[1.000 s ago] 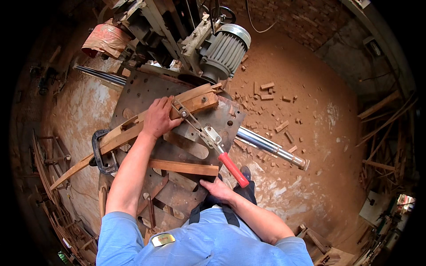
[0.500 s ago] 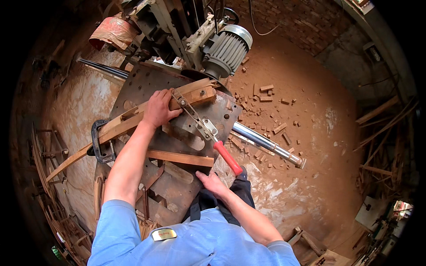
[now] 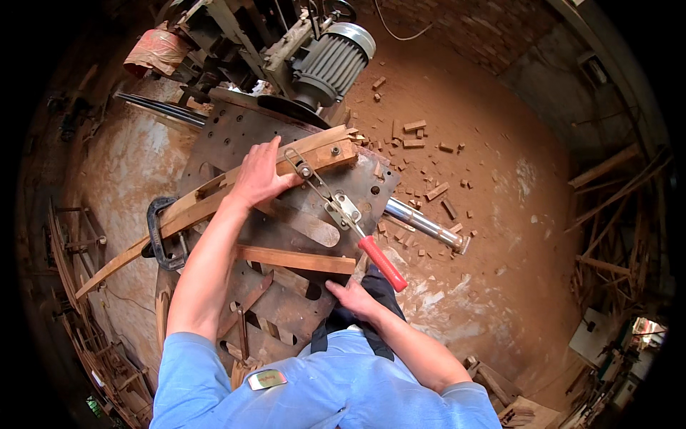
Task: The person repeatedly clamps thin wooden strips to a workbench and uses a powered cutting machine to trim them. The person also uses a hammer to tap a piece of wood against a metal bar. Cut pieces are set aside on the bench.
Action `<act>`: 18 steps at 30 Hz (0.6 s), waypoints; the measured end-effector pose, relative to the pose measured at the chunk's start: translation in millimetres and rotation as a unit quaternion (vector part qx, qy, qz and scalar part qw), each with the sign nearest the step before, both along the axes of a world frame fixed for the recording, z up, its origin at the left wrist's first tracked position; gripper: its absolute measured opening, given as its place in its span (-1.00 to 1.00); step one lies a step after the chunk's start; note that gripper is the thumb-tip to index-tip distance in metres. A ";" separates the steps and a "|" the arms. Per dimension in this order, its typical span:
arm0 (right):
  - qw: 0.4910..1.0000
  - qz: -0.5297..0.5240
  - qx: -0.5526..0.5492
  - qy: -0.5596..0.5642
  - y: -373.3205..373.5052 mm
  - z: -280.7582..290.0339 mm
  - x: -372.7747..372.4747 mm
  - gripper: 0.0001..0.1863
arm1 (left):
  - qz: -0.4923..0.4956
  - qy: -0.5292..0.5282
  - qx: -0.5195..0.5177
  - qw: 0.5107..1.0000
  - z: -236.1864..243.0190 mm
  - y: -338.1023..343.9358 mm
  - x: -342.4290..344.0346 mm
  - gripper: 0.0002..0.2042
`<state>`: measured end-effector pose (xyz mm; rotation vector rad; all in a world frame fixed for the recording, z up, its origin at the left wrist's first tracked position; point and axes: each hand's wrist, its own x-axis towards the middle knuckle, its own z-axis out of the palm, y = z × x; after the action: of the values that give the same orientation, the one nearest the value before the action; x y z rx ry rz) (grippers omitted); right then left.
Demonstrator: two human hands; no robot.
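A curved wooden strip (image 3: 127,259) lies along a wooden jig block (image 3: 325,156) on a dark metal table (image 3: 232,146). My left hand (image 3: 261,174) grips the strip and jig from above, thumb spread toward the toggle clamp (image 3: 343,209). That clamp's red handle (image 3: 383,263) points down to the right. A black C-clamp (image 3: 158,232) holds the strip and jig further left. My right hand (image 3: 355,299) is closed at the table's near right edge, with its thumb on top and most fingers hidden. A straight wooden bar (image 3: 296,259) lies between my hands.
Beyond the table stands a machine with a grey finned motor (image 3: 334,63) and a red-wrapped part (image 3: 156,51). A round steel rail (image 3: 426,223) sticks out on the right. Small wood offcuts (image 3: 414,134) litter the dusty floor. Long wood pieces (image 3: 107,365) are piled at left.
The table, with the strip, jig and clamps, has shifted right relative to the motor, and less of the right rail shows. Both my hands have moved with it, keeping their places.
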<state>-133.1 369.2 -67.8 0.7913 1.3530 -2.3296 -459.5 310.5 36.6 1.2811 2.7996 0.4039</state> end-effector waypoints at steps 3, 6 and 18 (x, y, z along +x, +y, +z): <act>1.000 0.025 0.005 -0.003 3.1 11.8 -1.1 -0.31 | -0.003 -0.114 -0.046 0.992 -1.8 -6.5 -24.5 -0.35; 1.000 0.024 0.020 0.000 2.0 8.2 0.6 -0.31 | 0.049 -0.123 -0.051 0.990 9.3 10.2 -17.2 -0.44; 0.998 0.045 0.030 0.022 5.3 17.4 2.5 -0.28 | 0.054 -0.181 -0.087 0.978 53.1 33.6 -41.9 -0.52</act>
<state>-130.6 374.5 -50.4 0.6846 1.4525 -2.2603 -501.4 344.1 89.7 0.9164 2.5352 0.3453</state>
